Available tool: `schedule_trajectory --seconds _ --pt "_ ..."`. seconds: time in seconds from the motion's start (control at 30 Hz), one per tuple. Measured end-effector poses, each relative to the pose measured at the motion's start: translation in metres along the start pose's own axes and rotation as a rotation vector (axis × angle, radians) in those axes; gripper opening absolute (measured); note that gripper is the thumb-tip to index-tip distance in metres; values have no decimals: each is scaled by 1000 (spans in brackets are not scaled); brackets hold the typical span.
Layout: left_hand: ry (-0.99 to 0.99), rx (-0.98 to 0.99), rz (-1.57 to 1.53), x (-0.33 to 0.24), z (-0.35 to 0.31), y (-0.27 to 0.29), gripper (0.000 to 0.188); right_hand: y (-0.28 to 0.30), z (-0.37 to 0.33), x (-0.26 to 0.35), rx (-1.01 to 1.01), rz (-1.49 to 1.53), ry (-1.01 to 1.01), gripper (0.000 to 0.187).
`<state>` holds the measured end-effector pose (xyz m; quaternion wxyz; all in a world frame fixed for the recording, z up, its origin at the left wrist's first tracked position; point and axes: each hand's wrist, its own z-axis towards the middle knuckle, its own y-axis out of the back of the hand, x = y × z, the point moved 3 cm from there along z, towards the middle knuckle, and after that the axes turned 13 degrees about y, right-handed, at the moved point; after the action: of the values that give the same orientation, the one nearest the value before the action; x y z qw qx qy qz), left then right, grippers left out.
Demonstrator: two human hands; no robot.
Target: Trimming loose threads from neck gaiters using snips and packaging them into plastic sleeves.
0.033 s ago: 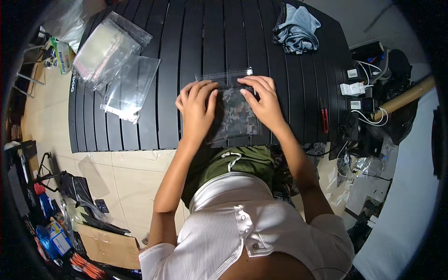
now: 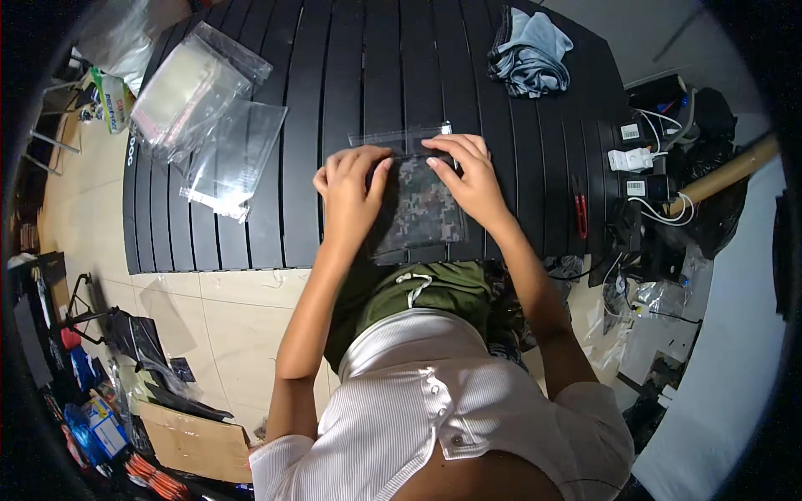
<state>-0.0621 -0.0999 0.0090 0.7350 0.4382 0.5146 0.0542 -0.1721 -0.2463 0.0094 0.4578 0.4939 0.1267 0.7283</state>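
Observation:
A flat piece of camouflage-patterned cloth (image 2: 424, 207) lies inside a clear plastic bag (image 2: 409, 250) near the front edge of the black slatted table. The bag's transparent top strip (image 2: 411, 136) extends past the cloth on the far side. At its upper left corner, my left hand (image 2: 349, 188) has its fingers bent and its thumb close to the forefinger, pinching the bag. My right hand (image 2: 474, 179) does the same at the upper right, thumb and forefinger on the plastic. The fingers partly cover the bag's side edges.
Clear plastic bags (image 2: 180, 92) lie in a loose stack at the table's left. A crumpled grey-blue cloth (image 2: 535, 54) sits at the far right. Red-handled thread snips (image 2: 581, 209) rest near the right edge, beside white chargers (image 2: 632, 159) with cables.
My left fingers have drawn slightly closer together. My right hand has shifted a little to the left, and the bag has barely moved.

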Motion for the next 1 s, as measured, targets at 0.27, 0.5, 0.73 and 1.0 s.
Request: schedule_trajectory --seconds 0.27,0.5,0.73,1.0 --pt "9 165 43 10 16 -1 19 -11 1 -10 122 -127 18 12" --pt "151 -238 -59 31 12 9 21 -9 3 -1 -5 -195 97 9" --pt "393 -79 53 24 10 13 19 -28 32 26 -1 -204 253 14" --pt "364 43 -323 52 14 -3 17 -54 47 30 23 -231 313 16"
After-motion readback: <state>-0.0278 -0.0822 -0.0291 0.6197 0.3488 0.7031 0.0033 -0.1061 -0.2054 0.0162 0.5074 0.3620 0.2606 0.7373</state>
